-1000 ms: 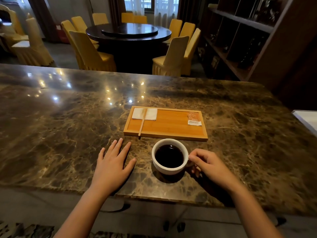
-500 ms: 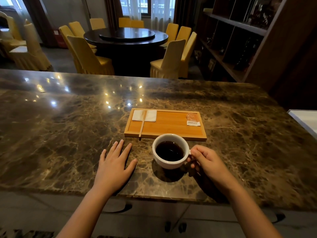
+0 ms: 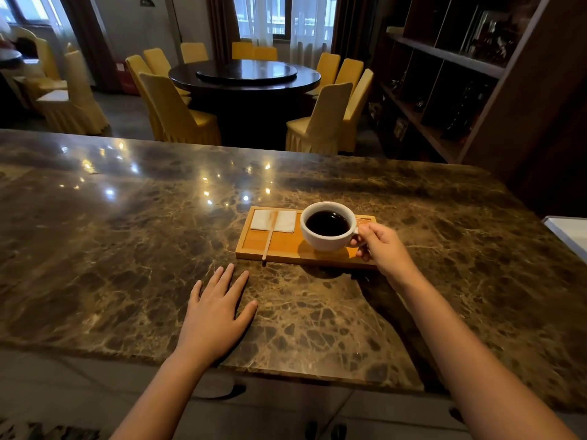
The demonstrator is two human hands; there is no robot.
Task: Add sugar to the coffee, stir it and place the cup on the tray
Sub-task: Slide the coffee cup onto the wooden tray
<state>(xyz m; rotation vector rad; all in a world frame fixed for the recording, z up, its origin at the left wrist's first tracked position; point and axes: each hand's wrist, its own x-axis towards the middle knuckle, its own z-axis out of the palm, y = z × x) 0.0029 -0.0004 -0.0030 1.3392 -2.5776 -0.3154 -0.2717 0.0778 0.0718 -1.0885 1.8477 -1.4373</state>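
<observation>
A white cup [image 3: 327, 239] of black coffee hangs in the air above the right half of the wooden tray [image 3: 282, 246]. My right hand [image 3: 386, 249] grips its handle. On the tray's left part lies a white napkin [image 3: 287, 221] with a wooden stir stick [image 3: 270, 236] across it, the stick's near end over the tray's front edge. The sugar packet is hidden behind the cup, apart from a sliver of orange at the tray's far right. My left hand [image 3: 216, 315] rests flat on the marble, fingers spread, nearer me and left of the tray.
The dark marble counter [image 3: 127, 249] stretches wide to the left and right. A white object's corner [image 3: 568, 230] shows at the right edge. Beyond the counter stand a round dark table [image 3: 244, 74], yellow-covered chairs and a dark shelf unit [image 3: 460, 84].
My right hand has lifted the cup off the counter and carried it away from me, over the tray's right half. My left hand has stayed flat on the marble.
</observation>
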